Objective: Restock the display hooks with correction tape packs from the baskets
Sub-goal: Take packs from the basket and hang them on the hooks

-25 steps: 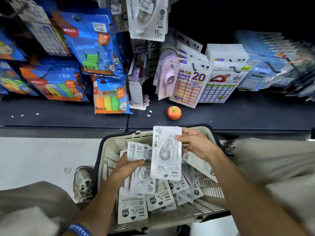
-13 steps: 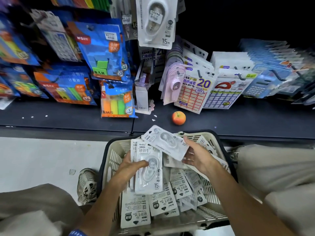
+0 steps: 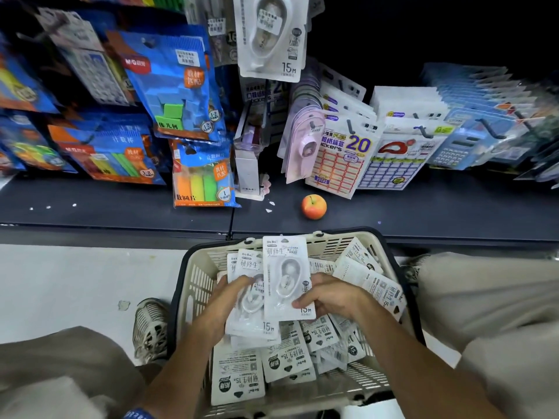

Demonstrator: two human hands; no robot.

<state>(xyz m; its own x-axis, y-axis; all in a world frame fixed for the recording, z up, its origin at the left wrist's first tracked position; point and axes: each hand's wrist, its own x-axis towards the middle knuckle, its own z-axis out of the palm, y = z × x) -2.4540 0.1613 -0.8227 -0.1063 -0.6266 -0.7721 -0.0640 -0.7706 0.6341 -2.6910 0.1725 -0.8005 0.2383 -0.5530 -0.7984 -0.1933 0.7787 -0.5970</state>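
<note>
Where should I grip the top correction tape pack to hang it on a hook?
Pinch the top pack by its lower edge, from below, where the right hand grips it now. It stands upright, so the hang-hole end at the top stays free.

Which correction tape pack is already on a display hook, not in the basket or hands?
The pack marked 15m hanging at top centre, above the shelf; every other one lies in the basket or is held over it.

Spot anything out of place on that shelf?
Yes: a round red-and-yellow apple sits loose on the dark shelf base, below the hanging stationery packs, just beyond the beige plastic basket. It is food among stationery. Small white scraps lie left of it.
</note>
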